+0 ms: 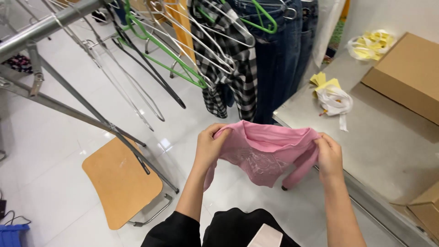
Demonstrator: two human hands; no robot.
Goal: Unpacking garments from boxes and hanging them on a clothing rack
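- At the centre of the frame we see a pink top (265, 153) stretched between two hands, hanging in the air above the white floor (55, 151).
- The left hand (211, 146) is clamped on the top's left edge, fingers curled over the cloth, thumb side toward us.
- The right hand (329, 155) pinches the right edge; one pink sleeve (302, 171) droops below it.
- The hands are held well apart, keeping the opening of the top spread wide.
- In the lower left we see a tan chair seat (121, 180) on a metal frame, beside a slanted steel rack leg (91, 112).
- Along the top of the frame, wire and green hangers (173, 59) dangle from the rack; a black-and-white checked shirt (238, 77) and dark jeans (279, 64) hang behind the top.
- At the right, a grey table (388, 142) bears a cardboard box (407, 73), a white ribbon bundle (336, 100) with yellow tags (322, 81), and a bag of yellow slips (372, 45).
- In the lower left corner we see a blue crate (13, 234).
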